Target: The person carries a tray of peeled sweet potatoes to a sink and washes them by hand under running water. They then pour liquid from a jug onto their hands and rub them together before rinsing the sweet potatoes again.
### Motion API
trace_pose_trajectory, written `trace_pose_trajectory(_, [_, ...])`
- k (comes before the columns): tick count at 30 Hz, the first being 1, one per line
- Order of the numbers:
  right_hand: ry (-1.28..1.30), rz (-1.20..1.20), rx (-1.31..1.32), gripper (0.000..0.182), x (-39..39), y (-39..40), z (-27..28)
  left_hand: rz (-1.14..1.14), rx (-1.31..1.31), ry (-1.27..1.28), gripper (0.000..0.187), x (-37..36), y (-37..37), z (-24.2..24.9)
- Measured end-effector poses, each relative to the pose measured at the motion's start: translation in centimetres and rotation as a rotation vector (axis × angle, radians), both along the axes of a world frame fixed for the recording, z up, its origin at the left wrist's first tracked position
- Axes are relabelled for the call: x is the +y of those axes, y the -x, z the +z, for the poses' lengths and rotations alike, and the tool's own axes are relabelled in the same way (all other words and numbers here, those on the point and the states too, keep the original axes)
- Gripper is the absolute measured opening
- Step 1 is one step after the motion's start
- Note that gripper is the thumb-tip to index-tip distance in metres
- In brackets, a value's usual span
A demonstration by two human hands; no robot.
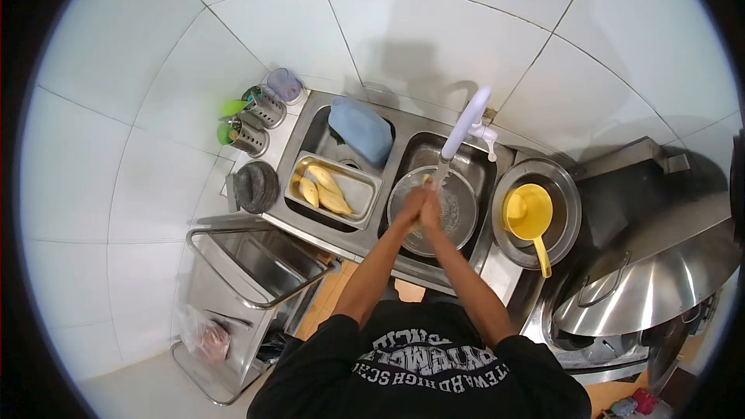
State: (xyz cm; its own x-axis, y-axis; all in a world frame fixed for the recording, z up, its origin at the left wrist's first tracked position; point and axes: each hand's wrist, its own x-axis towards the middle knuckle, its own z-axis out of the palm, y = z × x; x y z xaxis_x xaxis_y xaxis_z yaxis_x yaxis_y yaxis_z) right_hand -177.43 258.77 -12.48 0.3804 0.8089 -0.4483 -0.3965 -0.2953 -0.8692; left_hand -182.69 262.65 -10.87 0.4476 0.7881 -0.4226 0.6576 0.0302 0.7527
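Note:
My left hand (413, 203) and my right hand (430, 211) are closed together over a round metal bowl (463, 237) in the right sink basin. Between them is what looks like a peeled yellow tuber (427, 178); only its tip shows beyond my fingers. Water from the pale purple faucet (468, 120) runs down right beside my hands into the bowl, where the water is bubbling. To the left, a rectangular steel tray (363, 186) resting over the other basin holds several similar yellow tubers (334, 201).
A blue plastic jug (362, 132) lies in the left basin (313, 138). Right of the sink, a yellow dipper (528, 212) sits in a metal basin (570, 225). A stone mortar (256, 187) and utensil holders (266, 109) stand left. A large metal lid (652, 279) is at right.

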Motion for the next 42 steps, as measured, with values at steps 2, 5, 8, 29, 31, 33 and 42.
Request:
trace_pose_trajectory(2, [0.002,0.02,-0.561,0.067,-2.5,2.5,-0.5,0.14,-0.14,-0.013,0.046,0.3,0.6,-3.0])
trace_pose_trajectory(5, [0.153,0.07,0.198,0.066,-0.1,-2.8,-0.7,0.069,-0.249,0.113,0.056,-1.1,0.2,-1.0])
trace_pose_trajectory(8, [0.194,0.056,0.4,0.059,-0.2,-2.5,4.5,0.33,-0.368,0.296,0.051,-1.9,-0.2,-0.1])
trace_pose_trajectory(29, [0.031,-0.25,-0.016,0.038,5.6,-14.3,6.8,0.706,-0.793,1.019,0.036,-1.6,-1.6,-1.3])
trace_pose_trajectory(31, [-0.079,-0.259,-0.078,0.041,6.4,-14.9,7.8,0.665,-0.863,0.968,0.033,-1.8,-1.3,-1.0])
trace_pose_trajectory(33, [-0.112,-0.234,-0.101,0.041,7.3,-15.3,8.3,0.608,-0.926,0.911,0.03,-1.7,-1.2,-0.9])
trace_pose_trajectory(42, [-0.081,-0.155,-0.044,0.043,6.1,-15.6,9.1,0.895,-0.79,1.034,0.033,-1.0,-1.9,1.1])
